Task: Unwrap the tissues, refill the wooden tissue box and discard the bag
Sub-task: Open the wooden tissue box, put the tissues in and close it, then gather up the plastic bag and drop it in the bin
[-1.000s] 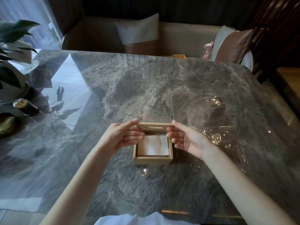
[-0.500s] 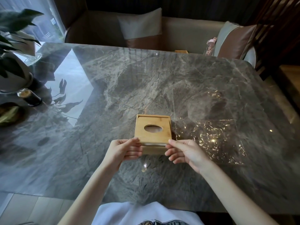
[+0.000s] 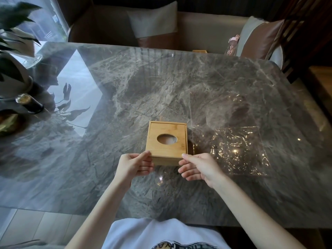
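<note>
The wooden tissue box (image 3: 167, 143) stands on the grey marble table (image 3: 125, 90), its sliding lid fully over the top. White tissue shows through the lid's oval hole (image 3: 167, 139). My left hand (image 3: 136, 164) touches the box's near left corner with thumb and fingers. My right hand (image 3: 198, 167) touches the near right corner with its thumb, fingers loosely curled. The clear plastic bag (image 3: 237, 150) lies flat and crinkled on the table just right of the box, beyond my right hand.
A potted plant (image 3: 12, 56) and a dark bottle (image 3: 30, 104) stand at the table's left edge. A sofa with cushions (image 3: 154, 20) runs along the far side. Dark wooden chairs (image 3: 296, 33) are at the far right.
The lid, held at the box's far edge with the tissues exposed, has slid toward me and now covers the box. Both hands moved back to the near corners.
</note>
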